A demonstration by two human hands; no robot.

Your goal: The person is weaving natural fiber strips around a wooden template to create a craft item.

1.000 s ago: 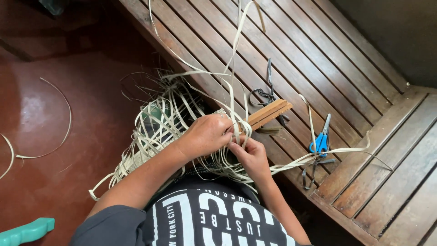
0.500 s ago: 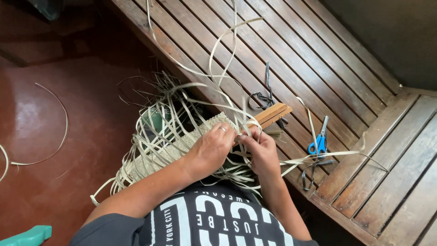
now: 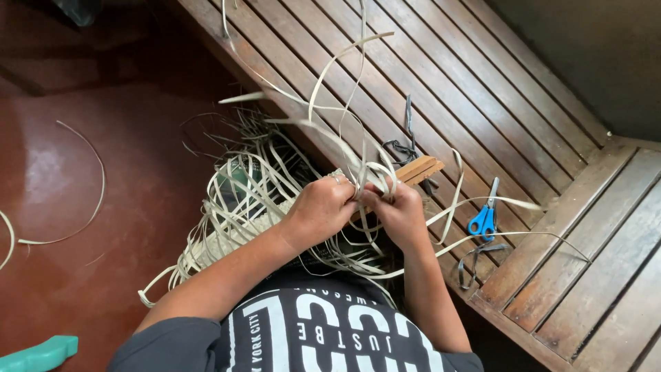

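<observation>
**Two hands pinch pale strips at the edge of a half-woven piece**

The left hand (image 3: 323, 210) and the right hand (image 3: 401, 213) meet close together above the person's lap, the fingertips almost touching each other. Both hands are closed on thin pale strips (image 3: 358, 172) that rise between them; the left hand grips with thumb and first fingers, and a ring shows on one finger. The right hand pinches the same bunch from the other side. How many strips each hand holds, I cannot tell.

The strips belong to a half-woven piece (image 3: 234, 231), which lies under the left forearm and reaches toward the lower left. Its woven part is dense and pale, and many loose ends stand out from it in all directions. Some long ends curve up over the wooden bench (image 3: 482, 89), others hang to the right, near the scissors.

Just behind the hands a wooden frame (image 3: 416, 169) of light brown sticks rests on the edge of the bench. The blue-handled scissors (image 3: 485, 213) lie on the slats to the right of the right hand, apart from it. A dark cord (image 3: 406, 141) lies on the slats behind the frame.

On the red floor (image 3: 82, 262) at the left lies one loose curved strip (image 3: 96, 186), well apart from the work. A teal plastic object (image 3: 38, 353) shows at the lower left corner.
</observation>
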